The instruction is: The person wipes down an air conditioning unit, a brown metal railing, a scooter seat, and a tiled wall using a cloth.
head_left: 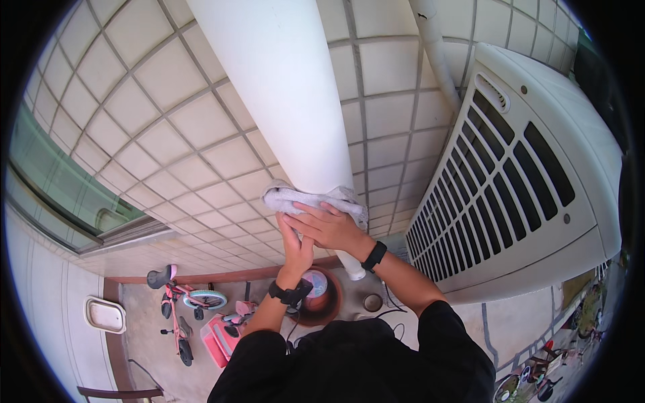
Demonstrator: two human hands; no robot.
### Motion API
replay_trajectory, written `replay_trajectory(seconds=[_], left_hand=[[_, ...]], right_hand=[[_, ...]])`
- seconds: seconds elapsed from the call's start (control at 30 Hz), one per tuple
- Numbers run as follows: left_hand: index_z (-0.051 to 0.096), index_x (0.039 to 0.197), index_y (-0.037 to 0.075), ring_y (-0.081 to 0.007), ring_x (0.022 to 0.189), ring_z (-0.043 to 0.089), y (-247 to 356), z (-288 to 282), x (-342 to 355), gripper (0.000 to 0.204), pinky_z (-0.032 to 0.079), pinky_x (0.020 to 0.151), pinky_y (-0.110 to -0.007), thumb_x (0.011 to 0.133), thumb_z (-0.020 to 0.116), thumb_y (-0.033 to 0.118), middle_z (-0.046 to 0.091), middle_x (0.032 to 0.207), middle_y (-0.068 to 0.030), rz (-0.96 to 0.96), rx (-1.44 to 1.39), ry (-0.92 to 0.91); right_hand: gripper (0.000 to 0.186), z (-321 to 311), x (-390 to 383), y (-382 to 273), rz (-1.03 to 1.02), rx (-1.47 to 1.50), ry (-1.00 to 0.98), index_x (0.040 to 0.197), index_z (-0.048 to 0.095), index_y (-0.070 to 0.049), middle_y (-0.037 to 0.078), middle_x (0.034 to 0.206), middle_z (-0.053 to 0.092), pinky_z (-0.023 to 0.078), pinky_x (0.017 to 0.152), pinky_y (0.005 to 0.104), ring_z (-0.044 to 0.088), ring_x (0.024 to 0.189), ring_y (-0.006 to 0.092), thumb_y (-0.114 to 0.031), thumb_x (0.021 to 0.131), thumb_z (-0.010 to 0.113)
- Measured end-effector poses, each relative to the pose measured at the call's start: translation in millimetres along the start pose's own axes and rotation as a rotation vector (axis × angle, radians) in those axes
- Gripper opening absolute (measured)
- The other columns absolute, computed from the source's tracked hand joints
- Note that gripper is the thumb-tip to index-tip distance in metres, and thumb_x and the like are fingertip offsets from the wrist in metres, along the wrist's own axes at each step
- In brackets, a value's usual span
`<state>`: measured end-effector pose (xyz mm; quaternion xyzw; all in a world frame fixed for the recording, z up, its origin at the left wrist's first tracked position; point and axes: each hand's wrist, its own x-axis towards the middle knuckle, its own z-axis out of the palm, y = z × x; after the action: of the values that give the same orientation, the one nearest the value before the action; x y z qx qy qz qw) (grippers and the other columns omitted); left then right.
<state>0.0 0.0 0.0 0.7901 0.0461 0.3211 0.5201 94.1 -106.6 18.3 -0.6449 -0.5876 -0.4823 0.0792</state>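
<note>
A light grey cloth (309, 199) is wrapped partly around a thick white pipe (282, 80) that runs down the tiled wall. My right hand (330, 227) holds the cloth against the pipe, its fingers laid across the fabric and pointing left. Just below and left of it, my left hand (294, 247) holds the cloth's lower edge, with its fingertips partly hidden. The two hands touch and overlap. Black bands circle both wrists.
An air-conditioner outdoor unit (497, 181) stands close on the right, beside a thinner pipe (435, 50). Below are a brown pot (336, 307), a small pink bicycle (178, 305), a red-pink item (216, 341) and a small round tin (372, 302). A window (74, 181) is at left.
</note>
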Motion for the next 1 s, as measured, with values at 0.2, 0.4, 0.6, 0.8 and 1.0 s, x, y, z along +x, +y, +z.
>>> replay_trajectory(seconds=[0.2,0.4,0.6,0.8,1.0], left_hand=[[0.028,0.132,-0.005,-0.0362,0.124,0.03,88.4,36.8,48.7,0.061,0.024,0.102,-0.047,0.078,0.053,0.008,0.027,0.135,-0.0263,0.555,0.358,0.171],[0.051,0.122,0.01,-0.0211,0.126,0.036,90.6,75.1,53.1,0.05,0.025,0.102,-0.04,0.074,0.061,0.02,0.044,0.134,0.0007,0.78,0.865,-0.134],[0.054,0.117,0.009,-0.0215,0.129,0.032,34.3,74.1,17.6,0.045,0.027,0.102,-0.038,0.074,0.06,0.021,0.044,0.133,-0.0028,0.717,0.936,-0.396],[0.055,0.115,0.01,-0.0227,0.129,0.033,16.7,68.2,-3.0,0.045,0.031,0.1,-0.041,0.071,0.061,0.018,0.045,0.131,-0.0036,0.664,0.761,-0.534],[0.053,0.118,0.011,-0.0216,0.126,0.036,58.2,59.3,18.9,0.05,0.033,0.098,-0.042,0.07,0.062,0.018,0.044,0.133,-0.0024,0.807,0.733,-0.261]], right_hand=[[0.043,-14.2,25.2,52.9,0.333,0.301,0.564,0.116,0.053,-0.016,0.003,0.105,0.051,0.03,0.101,0.0451,0.047,0.113,0.0234,-0.033,0.078,0.061],[0.048,-30.1,28.3,26.9,0.768,-0.131,-0.198,0.125,0.042,-0.011,0.01,0.118,0.045,0.034,0.1,0.0384,0.045,0.114,0.0268,-0.036,0.085,0.054],[0.05,-25.6,4.6,-0.1,0.854,0.398,0.17,0.126,0.04,-0.011,0.011,0.12,0.043,0.034,0.099,0.0378,0.045,0.114,0.0277,-0.036,0.085,0.053],[0.048,-14.8,-41.6,-15.6,0.987,0.784,0.341,0.123,0.042,-0.01,0.011,0.116,0.045,0.036,0.097,0.0374,0.046,0.111,0.0266,-0.034,0.084,0.055],[0.047,1.1,-70.4,-22.2,1.103,0.888,0.351,0.121,0.044,-0.009,0.011,0.111,0.047,0.038,0.094,0.0371,0.048,0.109,0.0256,-0.032,0.082,0.057]])
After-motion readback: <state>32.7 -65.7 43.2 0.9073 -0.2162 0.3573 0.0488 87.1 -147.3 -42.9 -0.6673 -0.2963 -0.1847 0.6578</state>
